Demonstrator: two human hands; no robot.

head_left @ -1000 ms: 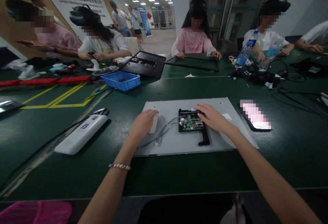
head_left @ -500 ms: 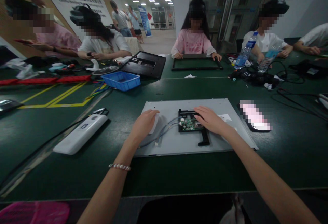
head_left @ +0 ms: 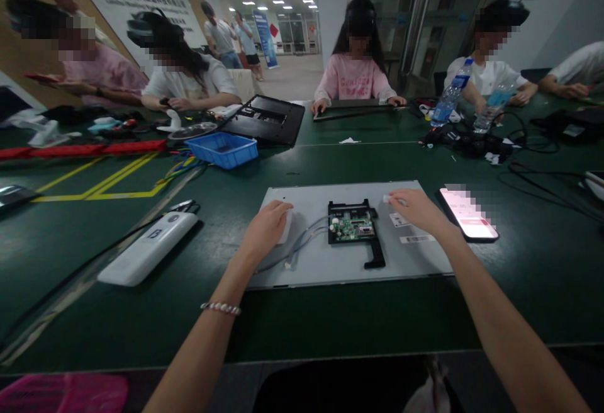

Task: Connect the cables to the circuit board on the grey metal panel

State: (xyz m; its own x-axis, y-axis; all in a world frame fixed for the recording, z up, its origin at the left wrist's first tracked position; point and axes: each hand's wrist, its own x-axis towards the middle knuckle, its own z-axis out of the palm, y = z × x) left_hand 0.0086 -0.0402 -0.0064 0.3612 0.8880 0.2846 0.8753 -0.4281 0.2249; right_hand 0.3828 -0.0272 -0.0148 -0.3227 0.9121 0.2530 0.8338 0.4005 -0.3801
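On the table lies a grey flat metal panel, like the back of a screen. My left hand rests over its left side, fingers lying across a white piece mostly hidden under the palm. Mid-panel sits a black plastic frame with a green circuit board in it. Grey-blue cables run from the board toward my left hand. Above the panel's upper right, my right hand has its fingertips closed on a small white piece. Printed labels show below it.
A white power bank with a cable lies left, a lit phone right. Beyond are a blue tray, a black casing, water bottles and tangled cables. Co-workers sit across the table, one holding a black frame.
My right hand has moved right, off the circuit board, with the small white piece at its fingertips. The left hand stays put. Across the table, the co-worker's black frame has tilted flatter.
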